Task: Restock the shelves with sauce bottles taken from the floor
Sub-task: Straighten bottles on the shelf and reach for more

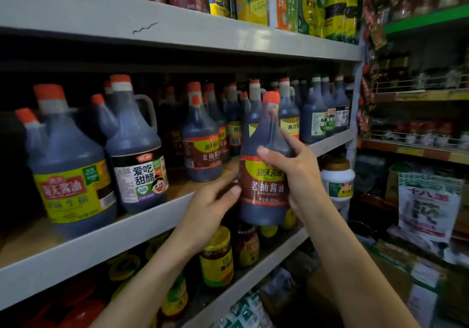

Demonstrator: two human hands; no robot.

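Sauce bottle [264,188], dark with an orange cap and a red-and-yellow label, is nearest the camera, held in the air between both hands and just in front of the lip of the middle shelf [127,226]. Its long axis is close to upright, with the cap leaning slightly towards the shelf. The right hand [297,172] carries it: the thumb lies across the front of the shoulder above the label, and the fingers [291,139] curl round the right side and out of sight behind. The left hand [210,205] comes in from the lower left with its fingers [232,190] nearly straight, the tips touching the lower left edge of the label; it seems to steady the bottle more than grip it. The bottle's base hangs lower in view than the shelf lip, so it likely has to rise before it goes in. Past the lip and to the left of the bottle is a bare patch of wooden shelf board [182,183]. This patch lies between a white-labelled vinegar jug [138,160] on the left and a matching bottle [203,150] standing upright behind it on the right. That gap looks like the place to aim for, up and forward-left from the fingers. Farther back, rows of orange-capped bottles [286,114] crowd the dim rear of the shelf.
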